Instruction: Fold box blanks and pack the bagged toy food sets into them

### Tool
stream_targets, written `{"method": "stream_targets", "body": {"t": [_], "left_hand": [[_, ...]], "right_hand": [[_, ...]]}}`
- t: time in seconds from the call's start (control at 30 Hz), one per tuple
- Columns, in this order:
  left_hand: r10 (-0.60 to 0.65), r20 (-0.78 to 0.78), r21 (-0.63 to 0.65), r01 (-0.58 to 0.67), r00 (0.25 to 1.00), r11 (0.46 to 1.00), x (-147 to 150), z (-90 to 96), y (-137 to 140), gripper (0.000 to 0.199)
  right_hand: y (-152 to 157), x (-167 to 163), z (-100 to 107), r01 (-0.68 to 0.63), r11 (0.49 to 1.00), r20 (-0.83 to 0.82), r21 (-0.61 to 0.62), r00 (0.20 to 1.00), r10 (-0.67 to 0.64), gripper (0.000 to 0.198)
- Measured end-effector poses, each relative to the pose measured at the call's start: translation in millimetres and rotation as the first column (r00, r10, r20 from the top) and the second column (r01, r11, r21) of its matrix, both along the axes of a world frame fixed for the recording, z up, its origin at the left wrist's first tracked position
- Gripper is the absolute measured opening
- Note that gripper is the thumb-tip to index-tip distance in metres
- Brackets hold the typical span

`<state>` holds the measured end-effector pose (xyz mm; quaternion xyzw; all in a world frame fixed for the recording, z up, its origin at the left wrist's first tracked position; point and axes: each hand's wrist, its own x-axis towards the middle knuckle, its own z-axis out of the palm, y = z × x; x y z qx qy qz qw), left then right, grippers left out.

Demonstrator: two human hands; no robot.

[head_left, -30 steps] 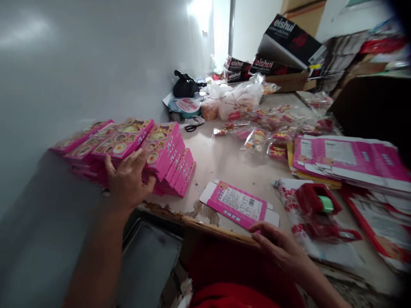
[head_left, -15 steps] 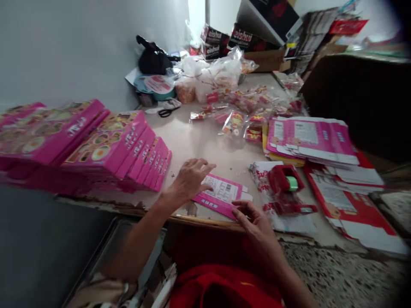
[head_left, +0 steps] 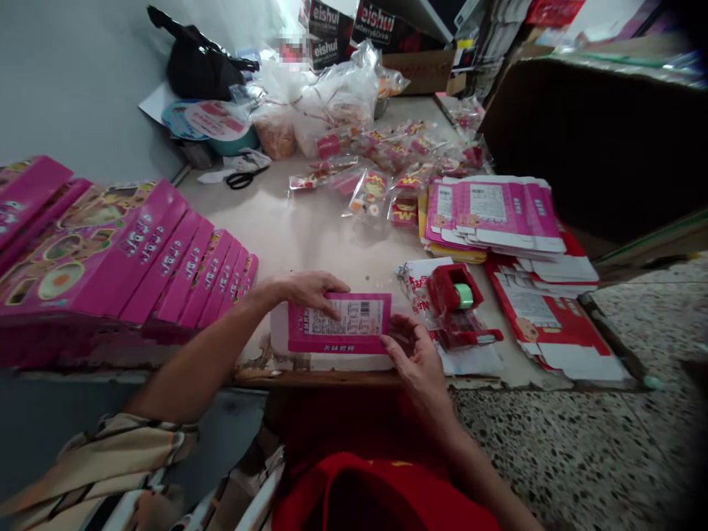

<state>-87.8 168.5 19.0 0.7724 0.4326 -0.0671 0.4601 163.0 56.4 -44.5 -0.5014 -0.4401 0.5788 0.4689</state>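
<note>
Carton point(head_left: 354, 324) laid lengthwise left-to-right, lower centre, barcode point(head_left: 364, 310) rightward; pink, white-labelled; overlapped by left hand point(head_left: 310, 287), fingers outstretched; right hand point(head_left: 414, 350) curled at right end, grip can't be told.

Black bag point(head_left: 200, 65), speckled floor point(head_left: 558, 457)

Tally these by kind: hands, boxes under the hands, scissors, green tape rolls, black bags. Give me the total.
Hands: 2, the left hand and the right hand
Pink box: 1
Scissors: 1 pair
Green tape roll: 1
Black bag: 1
Total: 6
</note>
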Motion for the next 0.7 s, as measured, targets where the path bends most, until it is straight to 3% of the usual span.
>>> {"method": "stream_targets", "body": {"t": [0.07,0.17,0.3,0.43,0.53,0.63,0.7], "left_hand": [[-0.002,0.102,-0.084,0.01,0.995,0.996,0.8,19.8,-5.1,0.029],[-0.004,0.125,0.04,-0.001,0.992,0.999,0.9,36.5,-19.9,0.019],[0.073,0.084,0.261,-0.092,0.994,0.961,-4.8,31.1,-41.1,0.018],[0.053,0.096,0.306,-0.08,0.994,0.949,-3.8,21.5,-54.3,0.019],[-0.032,0.056,0.383,0.008,0.998,0.924,4.2,21.1,-62.0,0.012],[-0.082,-0.007,0.431,0.077,0.997,0.899,11.5,26.3,-71.7,0.011],[-0.083,-0.031,0.373,0.089,0.996,0.923,14.9,32.1,-78.7,0.016]], "right_hand": [[1.5,-5.7,5.0,0.019,0.997,0.035,0.076,0.999,-0.022,0.05],[6.4,-13.8,7.2,0.068,0.988,0.101,0.136,0.991,-0.082,0.06],[15.7,-22.0,3.0,-0.019,0.99,0.232,0.139,0.973,-0.014,0.051],[18.8,-21.2,-1.9,-0.082,0.977,0.362,0.197,0.932,0.005,0.041],[23.3,-12.0,-2.2,-0.215,0.975,0.215,0.051,0.956,0.2,0.043],[32.1,0.0,1.9,-0.414,0.909,0.117,-0.051,0.901,0.417,0.042],[35.2,5.6,6.1,-0.515,0.855,0.069,-0.061,0.852,0.519,0.039]]}}
